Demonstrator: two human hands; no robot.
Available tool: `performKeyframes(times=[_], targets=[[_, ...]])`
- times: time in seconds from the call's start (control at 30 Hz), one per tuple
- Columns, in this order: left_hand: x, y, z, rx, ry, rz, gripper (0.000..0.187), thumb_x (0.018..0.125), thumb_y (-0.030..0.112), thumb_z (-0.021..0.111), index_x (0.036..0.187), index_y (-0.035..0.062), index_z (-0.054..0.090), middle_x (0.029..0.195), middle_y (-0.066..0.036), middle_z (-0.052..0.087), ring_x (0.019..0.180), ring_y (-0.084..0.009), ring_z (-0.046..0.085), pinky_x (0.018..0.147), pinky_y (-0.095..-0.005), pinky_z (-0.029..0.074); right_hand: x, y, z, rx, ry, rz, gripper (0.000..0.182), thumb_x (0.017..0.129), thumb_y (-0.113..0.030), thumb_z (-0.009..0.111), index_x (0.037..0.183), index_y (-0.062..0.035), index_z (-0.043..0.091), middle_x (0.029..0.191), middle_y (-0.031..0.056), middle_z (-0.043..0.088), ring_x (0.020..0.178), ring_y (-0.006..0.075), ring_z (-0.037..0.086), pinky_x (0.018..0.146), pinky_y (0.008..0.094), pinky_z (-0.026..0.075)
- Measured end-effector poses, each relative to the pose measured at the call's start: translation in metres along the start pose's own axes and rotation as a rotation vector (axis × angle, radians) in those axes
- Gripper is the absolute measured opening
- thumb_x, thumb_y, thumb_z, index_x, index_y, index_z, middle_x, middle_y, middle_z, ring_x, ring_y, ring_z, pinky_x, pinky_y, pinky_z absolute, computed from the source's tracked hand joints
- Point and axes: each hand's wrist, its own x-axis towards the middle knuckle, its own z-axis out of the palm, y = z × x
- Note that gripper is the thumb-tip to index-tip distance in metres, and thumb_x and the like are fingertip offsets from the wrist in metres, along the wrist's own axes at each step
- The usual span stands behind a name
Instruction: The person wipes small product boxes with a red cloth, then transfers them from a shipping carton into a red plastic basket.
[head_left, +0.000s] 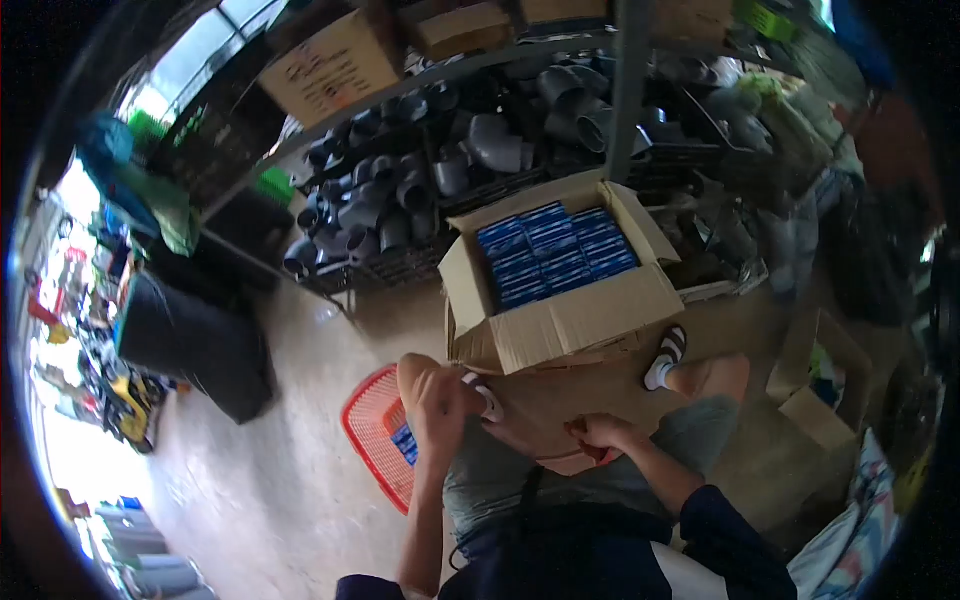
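My left hand (pixel 437 402) is raised over my knee beside a red plastic basket (pixel 365 425). Its fingers look curled together, and what they hold, if anything, is hidden. In the basket lies a blue-and-white small box (pixel 405 443), partly covered by my left forearm. My right hand (pixel 603 432) is in front of my lap, fingers closed around a small dark-red item (pixel 604 456) whose kind I cannot make out. Ahead of my feet stands an open cardboard carton (pixel 580 325), flaps spread, with rows of blue small boxes (pixel 555 252) inside.
Behind the carton, a metal rack (pixel 628 100) holds crates of grey pipe fittings (pixel 495 145) and a cardboard box (pixel 330 70) above. A black container (pixel 190 340) stands on the left. Another open carton (pixel 825 380) and a striped sack (pixel 860 510) are on the right.
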Motion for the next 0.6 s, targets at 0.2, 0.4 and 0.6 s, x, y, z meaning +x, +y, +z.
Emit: performKeyframes(times=[0.2, 0.4, 0.6], targets=[[0.16, 0.039, 0.156, 0.072, -0.341, 0.301, 0.035, 0.085, 0.011, 0.064, 0.119, 0.0043, 0.059, 0.114, -0.017, 0.062, 0.111, -0.0365, 0.057, 0.095, -0.0447, 0.046, 0.026, -0.011, -0.005, -0.052, 0.216, -0.082, 0.027, 0.093, -0.025, 0.047, 0.109, -0.0141, 0.066, 0.108, 0.014, 0.068, 0.101, 0.0323, 0.064, 0.083, 0.0424, 0.05], [0.224, 0.002, 0.266, 0.49, -0.526, 0.288, 0.072, 0.083, 0.024, 0.072, 0.143, 0.0058, 0.037, 0.144, -0.017, 0.043, 0.131, -0.036, 0.042, 0.106, -0.0487, 0.04, 0.012, -0.014, -0.021, -0.023, 0.334, -0.158, 0.031, 0.088, -0.02, 0.049, 0.113, -0.0128, 0.066, 0.108, 0.0154, 0.069, 0.098, 0.0335, 0.066, 0.083, 0.0464, 0.051], [0.199, 0.019, 0.259, 0.59, -0.432, 0.387, 0.062, 0.078, 0.017, 0.076, 0.131, 0.0062, 0.046, 0.131, -0.014, 0.05, 0.125, -0.0334, 0.047, 0.095, -0.0498, 0.043, 0.0, -0.027, -0.046, 0.029, 0.402, -0.229, 0.033, 0.088, -0.019, 0.049, 0.117, -0.0121, 0.063, 0.104, 0.0167, 0.069, 0.095, 0.0359, 0.066, 0.082, 0.0481, 0.052]])
